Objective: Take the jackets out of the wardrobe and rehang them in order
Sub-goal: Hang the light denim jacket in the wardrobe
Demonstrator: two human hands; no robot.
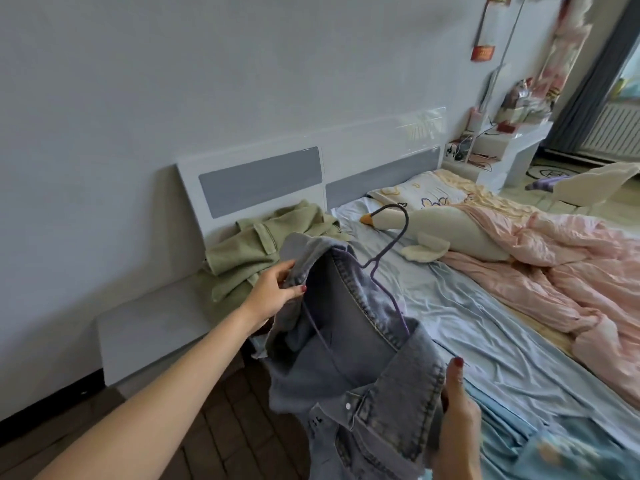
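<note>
A light blue denim jacket is held up over the bed's near edge, with a purple hanger lying inside its collar, hook pointing up toward the pillow. My left hand grips the jacket's far shoulder near the collar. At the lower right, my right hand grips the near front edge of the same jacket. A crumpled green jacket lies on the bed's corner by the headboard. No wardrobe is in view.
The bed has a pale blue sheet, a pink quilt bunched on the right and a goose plush near the pillow. A white nightstand stands left of the bed. Dark wood floor lies below. A cluttered desk stands at the far right.
</note>
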